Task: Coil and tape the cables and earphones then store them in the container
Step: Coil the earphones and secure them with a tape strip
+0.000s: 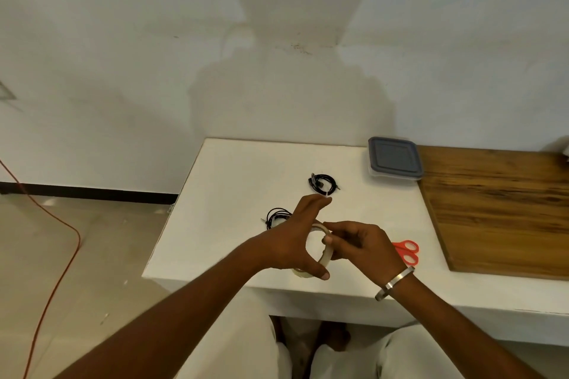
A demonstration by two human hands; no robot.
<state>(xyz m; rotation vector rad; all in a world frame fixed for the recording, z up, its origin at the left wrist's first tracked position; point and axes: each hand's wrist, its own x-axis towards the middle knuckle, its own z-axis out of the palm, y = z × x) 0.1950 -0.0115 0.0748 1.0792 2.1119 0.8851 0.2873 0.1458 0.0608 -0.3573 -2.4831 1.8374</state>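
White table (234,169) is carrying everything; wooden board (498,209) is lying on its right part, well right of both hands. Container (395,161) is sitting beyond the fingers at the far edge, grey lid on, touching the board's corner.

Left hand (292,243) is gripping the tape roll (326,255): thumb curled under the near rim, fingers arching over the far rim, index tip pointing up and out. Right hand (360,246) is pinching the roll's right rim, thumb and index closed on it, other fingers curled. Can't tell if a tape end is lifted.

Orange scissors (408,251) are lying just right of the right knuckles, blades hidden behind the hand.

Coiled black cable (321,183) is lying just beyond the left fingertips, pale tape strip on its near side. Second black coil (277,215) is sitting just left of the left fingers, partly hidden behind them; taped or not, can't tell.
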